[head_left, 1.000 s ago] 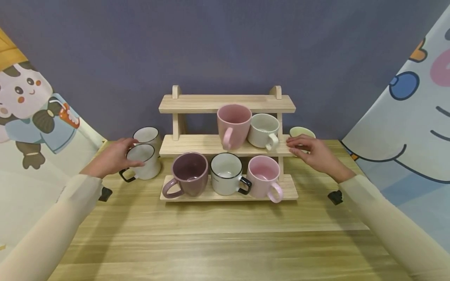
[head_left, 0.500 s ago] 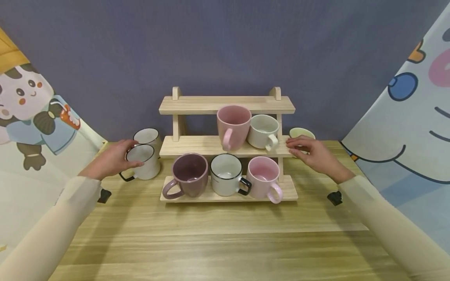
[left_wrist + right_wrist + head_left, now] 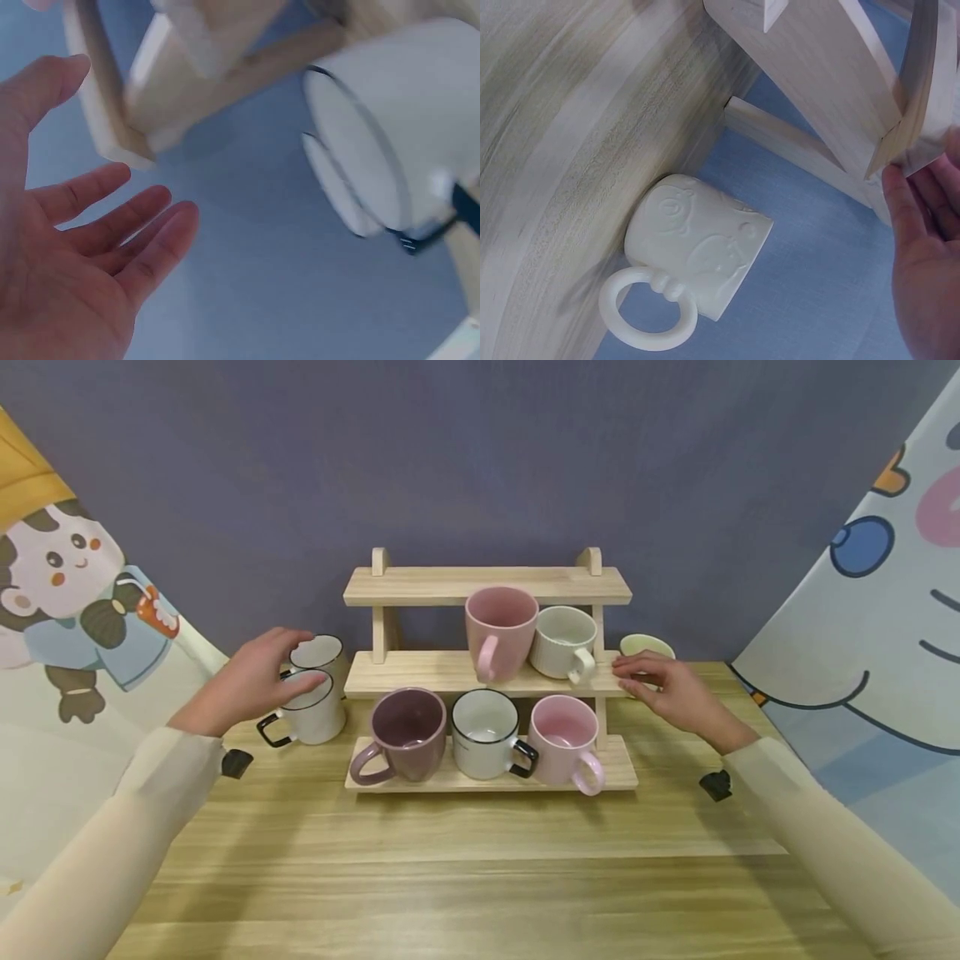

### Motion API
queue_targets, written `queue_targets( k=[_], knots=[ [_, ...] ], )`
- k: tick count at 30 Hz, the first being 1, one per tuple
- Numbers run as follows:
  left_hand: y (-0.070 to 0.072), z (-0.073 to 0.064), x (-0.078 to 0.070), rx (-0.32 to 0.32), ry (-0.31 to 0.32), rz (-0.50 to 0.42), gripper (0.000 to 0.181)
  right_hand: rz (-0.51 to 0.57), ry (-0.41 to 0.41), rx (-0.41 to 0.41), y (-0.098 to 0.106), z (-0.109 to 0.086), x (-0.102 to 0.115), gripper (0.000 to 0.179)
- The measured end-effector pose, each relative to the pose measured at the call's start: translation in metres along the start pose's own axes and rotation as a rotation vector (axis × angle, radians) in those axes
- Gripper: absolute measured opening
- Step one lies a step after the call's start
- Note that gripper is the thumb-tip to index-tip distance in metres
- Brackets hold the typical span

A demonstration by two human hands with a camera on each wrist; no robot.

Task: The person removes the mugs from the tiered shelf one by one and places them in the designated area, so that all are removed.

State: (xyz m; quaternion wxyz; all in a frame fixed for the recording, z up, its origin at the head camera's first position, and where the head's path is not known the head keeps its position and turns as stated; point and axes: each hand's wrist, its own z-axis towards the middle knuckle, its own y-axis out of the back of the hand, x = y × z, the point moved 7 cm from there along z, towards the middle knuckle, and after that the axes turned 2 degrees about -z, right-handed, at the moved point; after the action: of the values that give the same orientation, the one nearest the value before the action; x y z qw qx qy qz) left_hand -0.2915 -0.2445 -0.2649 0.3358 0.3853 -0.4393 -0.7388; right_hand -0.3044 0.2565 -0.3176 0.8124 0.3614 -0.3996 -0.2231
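Observation:
My left hand [image 3: 251, 681] hovers over two white mugs with black rims, left of the rack. Its fingers are spread and hold nothing; the left wrist view shows a gap between them and the mugs. The front white mug [image 3: 317, 714] has a black handle; behind it the rear white mug [image 3: 327, 657] is partly hidden. With thumb and fingers my right hand [image 3: 667, 689] pinches the right end of the middle board of a three-tier wooden rack [image 3: 420, 672]. Close behind that hand a pale green mug [image 3: 647, 646] stands on the table, its embossed side visible in the right wrist view.
On the middle tier stand a pink mug [image 3: 501, 631] and a ribbed off-white mug [image 3: 564, 642]. The bottom tier bears a purple mug [image 3: 407, 735], a black-rimmed white mug [image 3: 484, 735] and a light pink mug [image 3: 562, 739]. A dark curtain [image 3: 480, 460] hangs behind.
My left hand has risen off the front white mug and its fingers have spread. That mug still stands in place. The right hand keeps its hold on the rack's board.

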Motion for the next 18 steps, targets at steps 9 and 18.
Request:
queue_targets(
  k=[9, 18],
  knots=[
    [0.019, 0.019, -0.057, -0.024, -0.047, -0.015, 0.062, 0.011, -0.015, 0.003, 0.001, -0.002, 0.000, 0.021],
    [0.023, 0.038, -0.110, -0.041, -0.134, -0.038, 0.063, 0.022, 0.033, -0.020, 0.000, -0.002, 0.001, 0.020]
  ],
)
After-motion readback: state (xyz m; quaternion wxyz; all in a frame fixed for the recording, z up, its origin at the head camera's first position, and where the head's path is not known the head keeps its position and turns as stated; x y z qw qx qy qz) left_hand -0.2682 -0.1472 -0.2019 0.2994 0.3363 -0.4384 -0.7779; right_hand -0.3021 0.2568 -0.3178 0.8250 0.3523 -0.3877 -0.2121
